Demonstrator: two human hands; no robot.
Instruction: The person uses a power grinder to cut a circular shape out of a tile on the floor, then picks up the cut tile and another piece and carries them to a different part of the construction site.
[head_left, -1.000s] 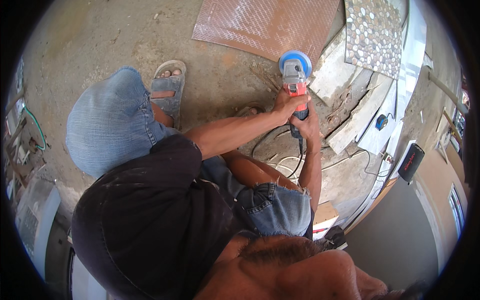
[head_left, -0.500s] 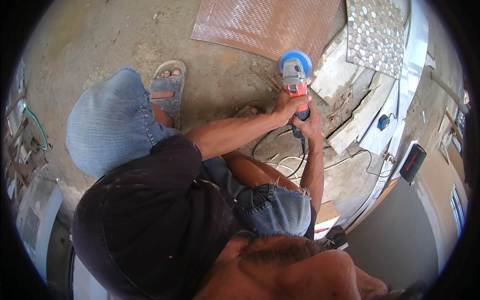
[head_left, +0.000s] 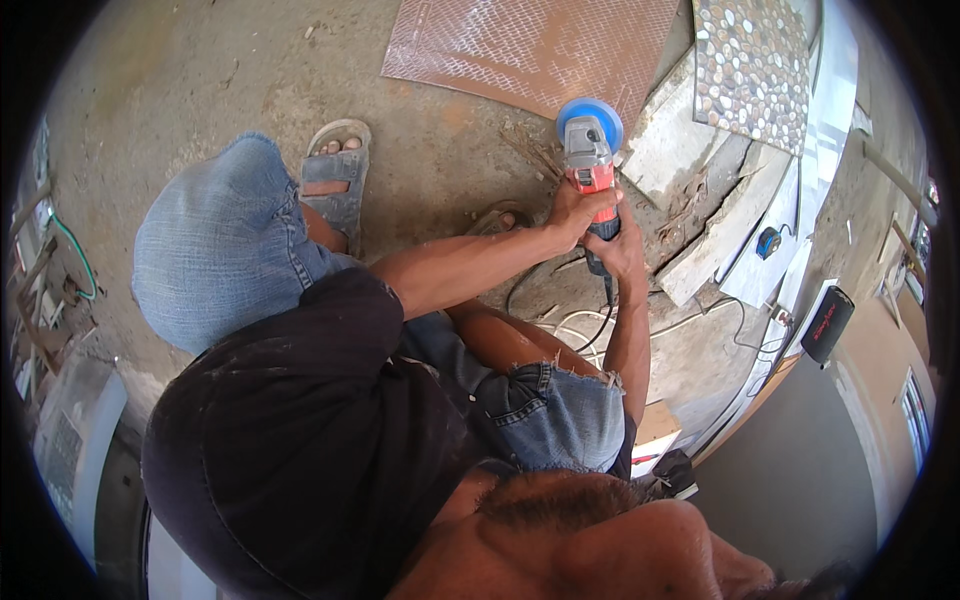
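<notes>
I hold an angle grinder [head_left: 588, 150] with a grey head, red and black body and a blue disc [head_left: 605, 112] in both hands. My left hand [head_left: 580, 208] is closed round the red middle of the body. Behind it, my right hand [head_left: 619, 247] grips the dark rear handle, where a black cord trails down. The disc is at the lower edge of a brown patterned sheet [head_left: 520, 50] on the floor; whether it touches the sheet I cannot tell.
Broken pale slabs [head_left: 700, 250], a pebble-patterned panel [head_left: 750, 65] and a small blue-and-black tool [head_left: 768, 242] lie to the right. Loose cables cross the floor below the grinder. A black cylinder [head_left: 826, 325] is farther right; a green hose [head_left: 78, 255] lies at the far left.
The grinder has shifted very slightly away from me, toward the top of the picture. Both hands keep the same grip.
</notes>
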